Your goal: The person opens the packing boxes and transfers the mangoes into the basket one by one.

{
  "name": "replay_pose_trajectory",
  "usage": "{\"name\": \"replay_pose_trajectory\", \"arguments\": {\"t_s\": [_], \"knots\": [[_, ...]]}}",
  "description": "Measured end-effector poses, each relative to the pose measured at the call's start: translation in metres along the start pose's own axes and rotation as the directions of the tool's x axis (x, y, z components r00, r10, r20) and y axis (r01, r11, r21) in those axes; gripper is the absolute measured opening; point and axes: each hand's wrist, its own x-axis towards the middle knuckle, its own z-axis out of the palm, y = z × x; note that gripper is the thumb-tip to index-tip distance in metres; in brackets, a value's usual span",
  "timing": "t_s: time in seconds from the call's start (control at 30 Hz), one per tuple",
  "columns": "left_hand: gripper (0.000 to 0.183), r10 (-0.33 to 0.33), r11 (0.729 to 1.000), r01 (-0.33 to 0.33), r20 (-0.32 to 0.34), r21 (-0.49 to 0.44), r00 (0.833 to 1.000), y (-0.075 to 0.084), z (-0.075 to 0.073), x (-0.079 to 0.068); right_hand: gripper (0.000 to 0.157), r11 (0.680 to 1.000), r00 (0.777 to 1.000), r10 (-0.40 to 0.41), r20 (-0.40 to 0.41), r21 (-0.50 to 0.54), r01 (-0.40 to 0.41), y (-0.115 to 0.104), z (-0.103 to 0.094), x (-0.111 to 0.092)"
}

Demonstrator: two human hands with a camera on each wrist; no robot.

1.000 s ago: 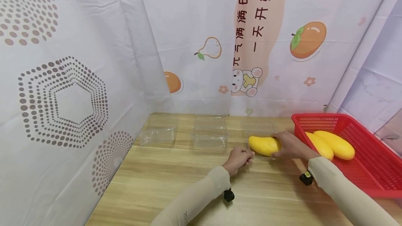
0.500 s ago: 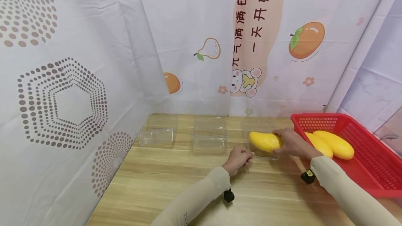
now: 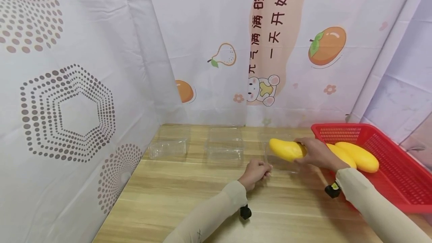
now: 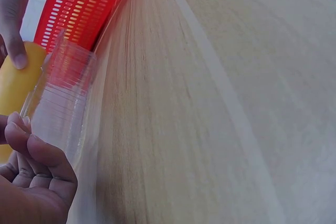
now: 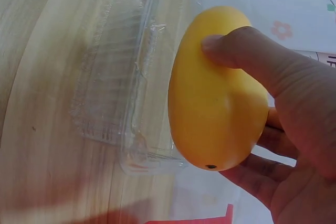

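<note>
A yellow mango is gripped by my right hand, thumb on one side and fingers round the other in the right wrist view. It is held above the rightmost clear plastic box, whose lid stands open behind. My left hand pinches the near left rim of that box with thumb and fingertips, the other fingers curled, as the left wrist view shows. Part of the box is hidden behind the mango and my right hand.
Two more clear plastic boxes with raised lids, a middle one and a left one, stand along the back of the wooden table. On the right, a red basket holds yellow mangoes. Printed curtains hang behind.
My right hand has lifted the mango slightly up from the rightmost box, its left end tilting upward. My left hand has stayed at the box's rim.
</note>
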Motion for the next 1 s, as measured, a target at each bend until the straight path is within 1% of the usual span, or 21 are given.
{"name": "replay_pose_trajectory", "arguments": {"t_s": [0.3, 0.63, 0.7, 0.87, 1.0], "knots": [[0.013, 0.005, 1.0, -0.005, -0.008, -0.005, 1.0, -0.002, 0.0, 0.002, 0.071, 0.999, 0.999, 0.039, 0.023, 0.009, -0.039, 0.002, -0.008, 0.001], [0.013, 0.017, 1.0, -0.016, -0.017, 0.016, 1.0, -0.003, 0.001, 0.002, 0.071, 0.998, 0.998, 0.065, -0.005, 0.003, -0.065, 0.002, -0.019, -0.002], [0.013, 0.011, 1.0, -0.011, -0.018, 0.008, 1.0, -0.003, 0.001, 0.002, 0.071, 0.998, 0.997, 0.07, -0.011, 0.001, -0.07, 0.003, -0.021, -0.002], [0.012, 0.001, 1.0, -0.001, -0.02, 0.003, 1.0, -0.003, 0.002, 0.001, 0.069, 0.995, 0.995, 0.097, -0.002, 0.018, -0.097, 0.005, -0.026, -0.004], [0.012, 0.008, 1.0, -0.008, -0.021, 0.008, 1.0, -0.003, 0.003, 0.002, 0.067, 0.994, 0.994, 0.107, 0.003, 0.038, -0.107, 0.005, -0.031, -0.007]]}}
